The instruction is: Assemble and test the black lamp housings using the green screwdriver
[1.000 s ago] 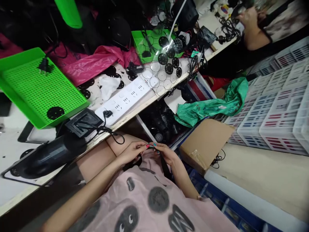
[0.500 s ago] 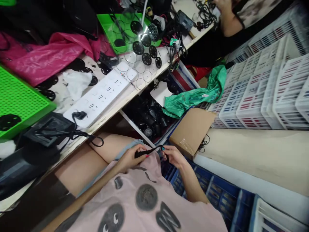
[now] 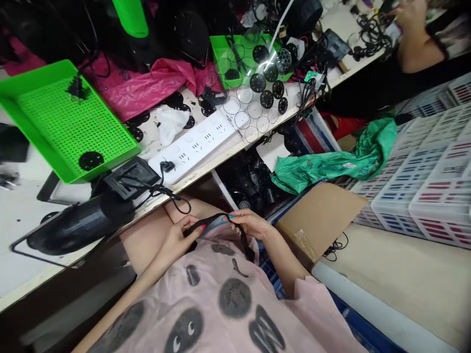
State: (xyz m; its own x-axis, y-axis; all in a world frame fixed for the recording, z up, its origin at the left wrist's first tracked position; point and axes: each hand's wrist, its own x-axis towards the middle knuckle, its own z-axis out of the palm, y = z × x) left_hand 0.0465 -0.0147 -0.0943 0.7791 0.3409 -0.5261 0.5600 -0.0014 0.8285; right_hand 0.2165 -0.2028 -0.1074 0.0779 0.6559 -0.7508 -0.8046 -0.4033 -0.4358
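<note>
Above my lap a black flexible strip (image 3: 212, 218), like a band or a bundled cord, arches between my hands. My left hand (image 3: 179, 239) pinches one end between thumb and fingers. Near the other end, my right hand (image 3: 250, 223) grips it, and a dark tail hangs below those fingers against the pink shirt. Whether it is a strap or a cable, I cannot make out. Part of the strip is covered by my fingers.
On the bench ahead are a white power strip (image 3: 191, 147) with a plug, a green tray (image 3: 69, 122), and a black cylindrical housing (image 3: 84, 223). At right stand a cardboard box (image 3: 318, 215), a green bag (image 3: 331, 162) and white crates (image 3: 437, 181). Another person's arm (image 3: 415, 44) is at upper right.
My hands have spread farther apart, with the left shifting left. The strip now arches and more of it hangs from my right hand. The view has swung left.
</note>
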